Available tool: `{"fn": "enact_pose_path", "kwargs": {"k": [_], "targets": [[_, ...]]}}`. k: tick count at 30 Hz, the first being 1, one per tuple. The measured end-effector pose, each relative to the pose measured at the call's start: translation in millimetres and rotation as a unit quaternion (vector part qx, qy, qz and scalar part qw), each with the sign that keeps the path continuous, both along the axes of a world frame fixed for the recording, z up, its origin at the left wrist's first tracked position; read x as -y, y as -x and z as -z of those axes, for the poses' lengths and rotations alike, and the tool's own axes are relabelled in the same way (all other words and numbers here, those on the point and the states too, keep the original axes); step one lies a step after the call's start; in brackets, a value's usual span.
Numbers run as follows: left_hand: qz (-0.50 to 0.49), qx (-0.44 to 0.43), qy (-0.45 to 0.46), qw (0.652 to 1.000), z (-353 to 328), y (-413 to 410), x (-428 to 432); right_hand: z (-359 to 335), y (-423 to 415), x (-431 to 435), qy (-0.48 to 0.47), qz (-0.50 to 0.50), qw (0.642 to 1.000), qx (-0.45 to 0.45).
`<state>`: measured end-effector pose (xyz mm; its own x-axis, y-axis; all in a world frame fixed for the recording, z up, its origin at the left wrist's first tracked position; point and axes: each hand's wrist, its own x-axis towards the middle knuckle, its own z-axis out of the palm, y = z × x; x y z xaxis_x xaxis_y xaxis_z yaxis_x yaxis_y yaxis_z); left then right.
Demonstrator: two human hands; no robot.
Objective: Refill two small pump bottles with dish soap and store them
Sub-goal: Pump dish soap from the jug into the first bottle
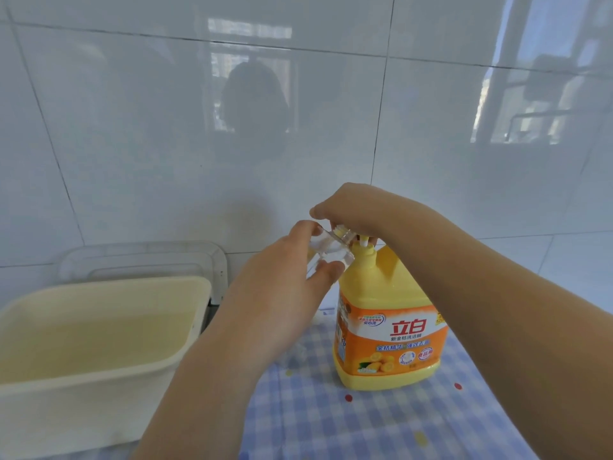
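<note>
Filling of a pump bottle from the supply jug. The left hand [285,283] is wrapped round a small clear bottle [326,254], thumb on the far side and fingers on the near side. The bottle is held tilted so that its open neck is brought up to the outlet of the pump [363,242]. The right hand [351,210] is laid over the top of the pump with the fingers curled down round it, apparently so that soap can be pressed out; the pump head itself is hidden beneath the palm. No soap can be made out inside the small bottle, so filling is judged to be at an early stage.

The yellow dish soap jug [388,330] is stood upright on a blue checked tablecloth [365,426], near its rear left corner, label towards the viewer. A cream plastic basin [99,330] is placed just off the left edge of the cloth, with clear lids [142,260] leaned behind it against the white tiled wall [132,127]. A second pump bottle cannot be identified.
</note>
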<state>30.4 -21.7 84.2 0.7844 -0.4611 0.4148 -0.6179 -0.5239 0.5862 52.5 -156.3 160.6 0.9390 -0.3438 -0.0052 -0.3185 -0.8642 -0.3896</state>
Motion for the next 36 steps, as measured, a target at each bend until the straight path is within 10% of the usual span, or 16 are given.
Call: {"fn": "enact_pose_path", "kwargs": {"k": [36], "targets": [[-0.012, 0.013, 0.015, 1.000, -4.2, 6.0, 0.6, -3.0, 2.0, 3.9, -0.023, -0.016, 0.998, 0.055]]}}
